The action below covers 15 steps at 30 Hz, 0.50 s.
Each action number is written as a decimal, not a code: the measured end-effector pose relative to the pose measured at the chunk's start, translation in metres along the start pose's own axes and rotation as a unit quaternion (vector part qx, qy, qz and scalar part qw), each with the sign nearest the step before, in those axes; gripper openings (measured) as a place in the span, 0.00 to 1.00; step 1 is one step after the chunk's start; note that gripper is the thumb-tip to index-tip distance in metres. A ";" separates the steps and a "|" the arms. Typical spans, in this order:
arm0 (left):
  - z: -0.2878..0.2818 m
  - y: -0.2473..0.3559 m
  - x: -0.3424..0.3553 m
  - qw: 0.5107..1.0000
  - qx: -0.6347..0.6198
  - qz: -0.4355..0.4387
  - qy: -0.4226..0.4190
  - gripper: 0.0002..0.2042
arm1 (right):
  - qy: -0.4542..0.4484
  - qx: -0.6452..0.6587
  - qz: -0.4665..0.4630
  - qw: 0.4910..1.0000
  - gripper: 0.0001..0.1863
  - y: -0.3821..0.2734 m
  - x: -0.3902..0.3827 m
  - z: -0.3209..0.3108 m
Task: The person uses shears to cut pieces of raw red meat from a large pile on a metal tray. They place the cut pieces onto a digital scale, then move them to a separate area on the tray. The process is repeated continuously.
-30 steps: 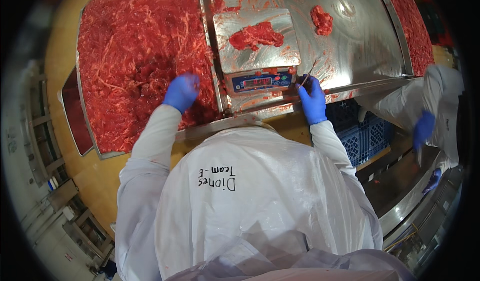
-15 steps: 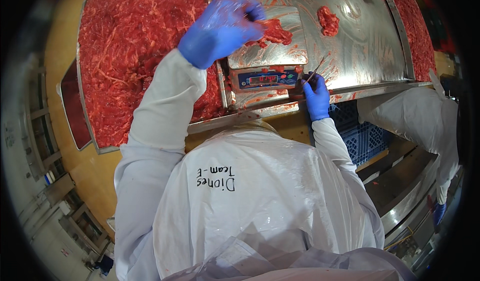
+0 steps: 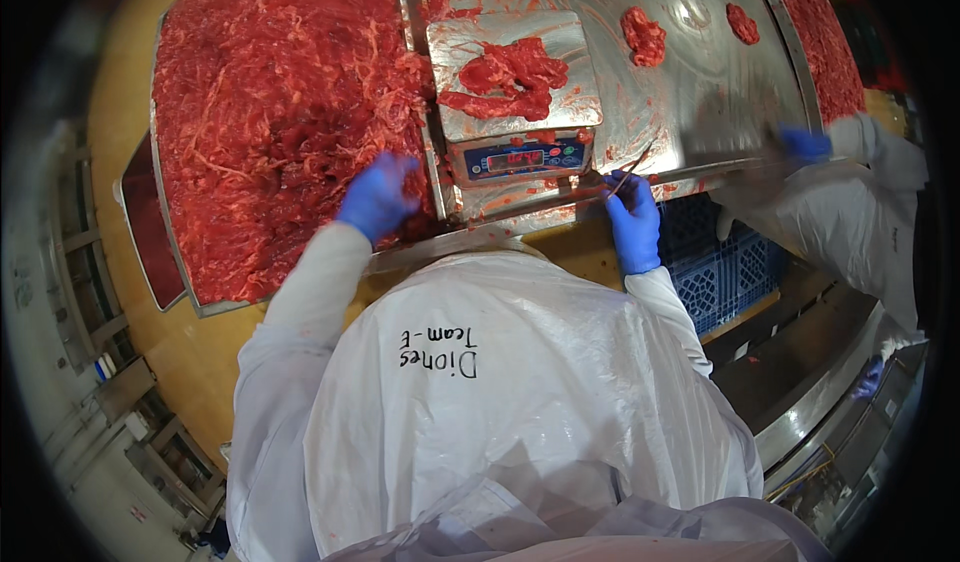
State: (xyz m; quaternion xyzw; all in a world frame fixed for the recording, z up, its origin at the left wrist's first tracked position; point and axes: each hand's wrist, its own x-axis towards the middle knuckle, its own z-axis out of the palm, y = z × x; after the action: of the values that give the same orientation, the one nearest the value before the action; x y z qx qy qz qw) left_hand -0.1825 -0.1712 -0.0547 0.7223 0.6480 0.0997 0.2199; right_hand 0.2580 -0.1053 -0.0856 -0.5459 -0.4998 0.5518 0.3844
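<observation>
My left hand (image 3: 380, 199), in a blue glove, is low over the right edge of a big heap of red meat strips (image 3: 270, 112). Its fingers are apart and slightly blurred, with no piece visible between them. A steel weighing scale (image 3: 575, 57) with a lit display (image 3: 515, 160) stands right of the heap. Meat strips (image 3: 515, 77) lie loosely on its plate. At the table's front edge, my gloved right hand (image 3: 634, 232) is closed around a thin, pointed knife (image 3: 632, 167), its slim blade angled up and right. The handle is hidden in the fingers.
Two small meat portions, one nearer (image 3: 643, 37) and one farther right (image 3: 742, 24), lie on the steel table (image 3: 700, 92). More meat fills a tray (image 3: 815, 42) beyond. A co-worker's gloved hand (image 3: 805, 145) reaches over the table's right end. Blue crates (image 3: 735, 272) sit underneath.
My left hand has moved from above the scale down and left to the meat heap, leaving strips on the plate. A co-worker's hand now shows at the right, and a farther portion is visible.
</observation>
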 end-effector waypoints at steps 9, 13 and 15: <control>-0.077 0.045 0.026 0.943 -0.318 -0.092 0.045 0.07 | -0.164 0.057 0.024 0.985 0.19 -0.101 0.010 0.038; -0.086 0.066 0.072 0.969 -0.223 -0.024 0.102 0.11 | -0.371 0.064 0.085 0.923 0.14 -0.119 0.040 0.088; -0.083 0.078 0.081 0.980 -0.186 -0.010 0.073 0.12 | -0.354 -0.006 0.115 0.928 0.10 -0.107 0.053 0.091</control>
State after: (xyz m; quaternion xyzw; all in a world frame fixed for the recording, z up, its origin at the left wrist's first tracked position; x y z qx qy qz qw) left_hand -0.1373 -0.0812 0.0424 0.6532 0.6397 0.2681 0.3035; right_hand 0.1499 -0.0435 -0.0015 -0.3715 -0.5400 0.7467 0.1134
